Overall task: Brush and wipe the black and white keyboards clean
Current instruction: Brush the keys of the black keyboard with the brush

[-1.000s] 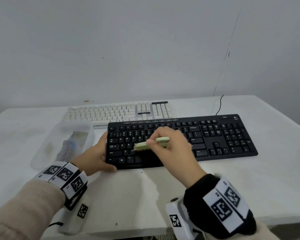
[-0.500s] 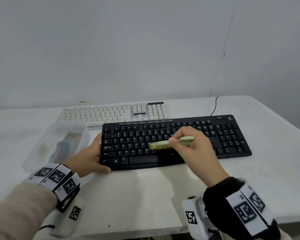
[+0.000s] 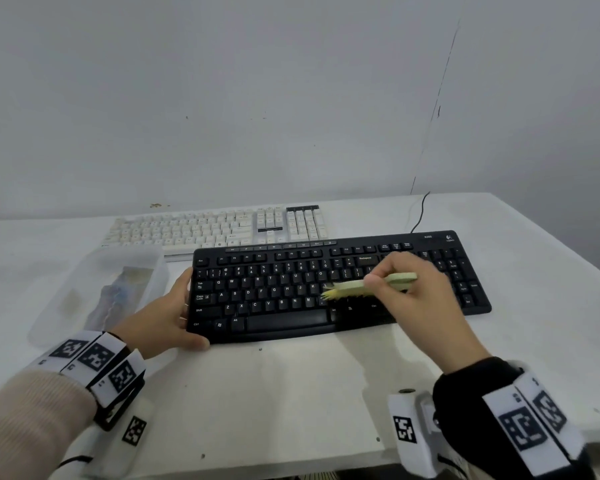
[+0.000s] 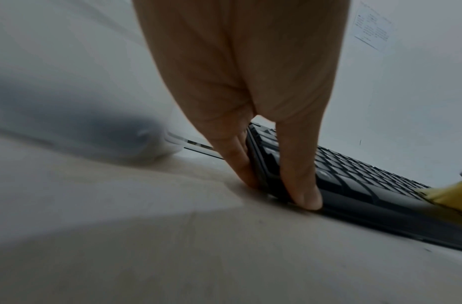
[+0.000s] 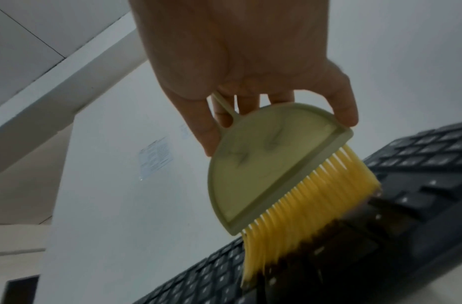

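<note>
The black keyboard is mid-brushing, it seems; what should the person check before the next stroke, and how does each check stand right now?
1. Black keyboard steadied: ok, the left hand grips its left end, thumb on the front edge.
2. Brush firmly held: ok, the right hand pinches its handle.
3. Bristles reaching the keys: ok, the tips touch the lower key rows.
4. Path to the right: ok, no objects lie on the keys there.
5. Dust actually coming off: cannot tell.
6. White keyboard cleaned: cannot tell; it lies behind the black one, nothing touching it.
</note>
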A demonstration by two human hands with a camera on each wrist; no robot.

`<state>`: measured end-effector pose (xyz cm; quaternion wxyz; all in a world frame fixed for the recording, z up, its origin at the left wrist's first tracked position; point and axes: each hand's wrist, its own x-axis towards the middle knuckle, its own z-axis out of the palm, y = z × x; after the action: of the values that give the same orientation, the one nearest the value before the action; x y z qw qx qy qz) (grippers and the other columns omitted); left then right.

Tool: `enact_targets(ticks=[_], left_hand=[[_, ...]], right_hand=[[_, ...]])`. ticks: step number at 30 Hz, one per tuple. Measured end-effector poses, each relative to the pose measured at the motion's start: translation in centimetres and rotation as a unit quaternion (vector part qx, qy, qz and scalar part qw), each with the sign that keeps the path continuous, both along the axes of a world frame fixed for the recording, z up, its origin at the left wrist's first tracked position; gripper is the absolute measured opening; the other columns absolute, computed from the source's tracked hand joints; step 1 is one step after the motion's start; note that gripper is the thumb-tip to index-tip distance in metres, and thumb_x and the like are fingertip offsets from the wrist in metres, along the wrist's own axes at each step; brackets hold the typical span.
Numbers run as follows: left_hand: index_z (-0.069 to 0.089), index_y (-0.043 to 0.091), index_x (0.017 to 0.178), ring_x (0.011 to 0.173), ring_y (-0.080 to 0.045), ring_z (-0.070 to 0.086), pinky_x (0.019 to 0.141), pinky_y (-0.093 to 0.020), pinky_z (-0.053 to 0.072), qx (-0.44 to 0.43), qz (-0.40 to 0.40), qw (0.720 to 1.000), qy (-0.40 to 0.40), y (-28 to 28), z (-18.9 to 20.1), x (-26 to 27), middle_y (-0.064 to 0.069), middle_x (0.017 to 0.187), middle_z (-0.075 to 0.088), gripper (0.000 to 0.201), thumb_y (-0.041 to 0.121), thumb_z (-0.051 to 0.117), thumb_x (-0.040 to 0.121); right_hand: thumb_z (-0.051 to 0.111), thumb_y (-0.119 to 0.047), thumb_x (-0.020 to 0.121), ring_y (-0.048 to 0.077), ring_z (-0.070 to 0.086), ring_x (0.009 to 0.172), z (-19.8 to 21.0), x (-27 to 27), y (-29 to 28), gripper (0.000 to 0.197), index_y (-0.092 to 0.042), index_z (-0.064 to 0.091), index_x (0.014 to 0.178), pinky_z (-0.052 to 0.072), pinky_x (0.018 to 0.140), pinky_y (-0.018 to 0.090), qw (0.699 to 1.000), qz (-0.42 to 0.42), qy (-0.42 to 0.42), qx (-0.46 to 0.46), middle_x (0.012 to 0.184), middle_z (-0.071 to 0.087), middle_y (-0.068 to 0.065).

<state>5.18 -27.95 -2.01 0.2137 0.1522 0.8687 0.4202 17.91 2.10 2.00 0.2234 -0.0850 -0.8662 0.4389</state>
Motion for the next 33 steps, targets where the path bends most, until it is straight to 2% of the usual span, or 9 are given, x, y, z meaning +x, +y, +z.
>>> enact_targets(ticks=[3,5,8,13,16,22,28,31,33], left_hand=[[0.001,0.039,0.144,0.082,-0.009,0.068,0.071,-0.022,0.055,-0.003,0.004,1.000,-0.005,-0.1,-0.1,-0.1,0.001,0.099,0.059,0.119,-0.011,0.076,0.068],[0.001,0.038,0.145,0.082,-0.007,0.068,0.070,-0.021,0.055,-0.002,0.001,1.000,-0.005,-0.1,-0.2,-0.2,0.000,0.100,0.059,0.119,-0.011,0.076,0.067],[0.001,0.036,0.147,0.083,-0.005,0.068,0.070,-0.020,0.055,0.001,-0.001,1.000,-0.009,-0.2,-0.3,-0.2,-0.001,0.101,0.060,0.120,-0.011,0.076,0.067],[0.000,0.036,0.147,0.085,-0.009,0.068,0.071,-0.021,0.055,0.003,0.001,1.000,-0.012,-0.2,-0.5,-0.4,-0.003,0.103,0.060,0.121,-0.012,0.076,0.067],[0.001,0.036,0.147,0.086,-0.009,0.068,0.072,-0.021,0.055,0.005,0.003,1.000,-0.012,-0.2,-0.6,-0.5,-0.003,0.103,0.060,0.121,-0.012,0.077,0.066],[0.004,0.036,0.148,0.088,-0.013,0.069,0.077,-0.027,0.056,0.018,0.013,1.000,-0.022,-0.5,-1.0,-0.8,-0.008,0.105,0.058,0.125,-0.007,0.081,0.060],[0.005,0.040,0.147,0.090,-0.018,0.069,0.082,-0.032,0.055,0.023,0.021,0.999,-0.020,-0.5,-1.1,-0.9,-0.012,0.108,0.057,0.131,0.005,0.085,0.049],[0.006,0.040,0.146,0.089,-0.018,0.069,0.081,-0.031,0.056,0.026,0.019,0.999,-0.016,-0.4,-1.1,-0.7,-0.013,0.109,0.057,0.128,0.004,0.082,0.050],[0.006,0.039,0.147,0.090,-0.020,0.068,0.078,-0.028,0.057,0.023,0.020,0.999,-0.016,-0.4,-1.1,-0.7,-0.012,0.109,0.056,0.126,0.000,0.083,0.054]], right_hand=[[0.064,-0.023,0.084,0.005,0.050,0.067,0.5,0.3,0.8,0.015,-0.021,0.058,0.070,0.040,0.069,0.031,0.999,0.000,0.019,-0.039,0.072,0.059,-0.012],[0.064,-0.020,0.085,0.003,0.050,0.067,0.6,0.4,0.2,0.016,-0.020,0.060,0.070,0.037,0.065,0.021,0.997,0.043,0.015,-0.064,0.072,0.059,-0.011],[0.064,-0.015,0.085,0.001,0.049,0.067,0.3,0.5,0.1,0.016,-0.015,0.060,0.069,0.036,0.061,0.013,0.997,0.068,0.008,-0.045,0.072,0.058,-0.011],[0.065,-0.015,0.084,0.002,0.048,0.066,0.3,1.0,3.5,0.018,-0.018,0.060,0.067,0.035,0.062,0.021,0.999,0.013,0.006,-0.037,0.071,0.058,-0.013],[0.065,-0.014,0.084,0.002,0.048,0.067,1.0,1.4,5.3,0.017,-0.017,0.061,0.068,0.034,0.062,0.023,0.999,-0.027,0.010,-0.033,0.073,0.059,-0.008],[0.065,-0.014,0.085,0.001,0.043,0.058,1.1,1.9,7.4,0.015,-0.014,0.062,0.071,0.031,0.058,0.021,0.997,-0.008,-0.004,-0.078,0.063,0.054,-0.015],[0.066,-0.012,0.084,0.015,0.048,0.068,0.8,2.7,10.8,0.015,-0.012,0.063,0.069,0.035,0.061,0.028,0.996,-0.050,-0.015,-0.070,0.072,0.058,0.010],[0.065,-0.012,0.085,0.003,0.047,0.063,1.5,3.0,11.9,0.015,-0.012,0.063,0.070,0.034,0.061,0.023,0.995,-0.087,-0.001,-0.052,0.072,0.058,0.002],[0.064,-0.010,0.085,0.000,0.046,0.060,1.8,3.1,11.8,0.014,-0.010,0.063,0.071,0.033,0.061,0.023,0.995,-0.078,0.011,-0.062,0.070,0.058,0.002]])
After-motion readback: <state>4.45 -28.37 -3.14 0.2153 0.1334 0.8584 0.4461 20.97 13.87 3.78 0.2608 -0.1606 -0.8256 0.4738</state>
